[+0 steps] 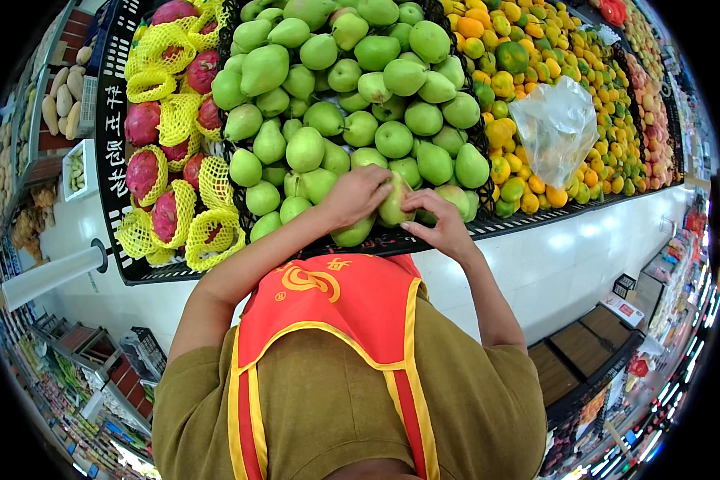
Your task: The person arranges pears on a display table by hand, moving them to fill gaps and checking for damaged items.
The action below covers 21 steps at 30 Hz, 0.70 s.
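Observation:
Green pears (305, 150) are heaped in a black plastic display crate in front of me. At its near edge, both my hands are on one green pear with a reddish blush (394, 201). My left hand (360, 195) lies against the pear's left side, its fingers bent over the top. My right hand (438, 222) touches the right side with thumb and fingertips. Another pear (354, 233) sits just below my left hand, near the rim. My left fingertips are partly hidden, so its grip is unclear.
Dragon fruit (142, 123) in yellow foam nets lie to the left. Small orange and green citrus fruit (606, 120) fill the right side, with a clear plastic bag (557, 129) on them. The black crate rim (576, 207) runs along the front. A plastic bag roll (54, 277) juts out at left.

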Available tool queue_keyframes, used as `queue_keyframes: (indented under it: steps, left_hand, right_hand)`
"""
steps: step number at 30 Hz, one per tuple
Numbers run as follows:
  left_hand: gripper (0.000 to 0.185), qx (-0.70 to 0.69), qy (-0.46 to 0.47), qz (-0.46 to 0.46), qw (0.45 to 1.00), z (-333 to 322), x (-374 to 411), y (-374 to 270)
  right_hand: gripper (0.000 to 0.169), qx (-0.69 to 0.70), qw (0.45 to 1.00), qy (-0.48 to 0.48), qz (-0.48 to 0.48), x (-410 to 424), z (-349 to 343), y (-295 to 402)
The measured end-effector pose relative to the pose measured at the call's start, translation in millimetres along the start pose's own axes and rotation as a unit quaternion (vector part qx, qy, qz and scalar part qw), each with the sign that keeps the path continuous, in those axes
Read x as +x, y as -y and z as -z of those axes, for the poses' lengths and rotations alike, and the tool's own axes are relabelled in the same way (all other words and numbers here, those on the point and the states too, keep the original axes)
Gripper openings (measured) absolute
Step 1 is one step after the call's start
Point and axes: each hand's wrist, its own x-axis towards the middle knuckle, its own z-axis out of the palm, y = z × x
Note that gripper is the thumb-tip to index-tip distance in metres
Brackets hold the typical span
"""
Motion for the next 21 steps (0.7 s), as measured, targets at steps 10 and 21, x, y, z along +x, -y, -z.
queue_keyframes:
  steps: [10,21]
  left_hand:
    - [0.089,-0.088,0.136,0.002,0.987,-33.2,4.7,-2.2]
    - [0.087,-0.019,0.124,-0.035,0.991,-31.0,-2.8,-11.5]
  right_hand:
    - [0.014,0.074,0.982,0.067,-0.161,-17.2,6.0,-5.8]
    - [0.022,-0.044,0.985,-0.109,-0.125,26.5,14.3,-1.7]
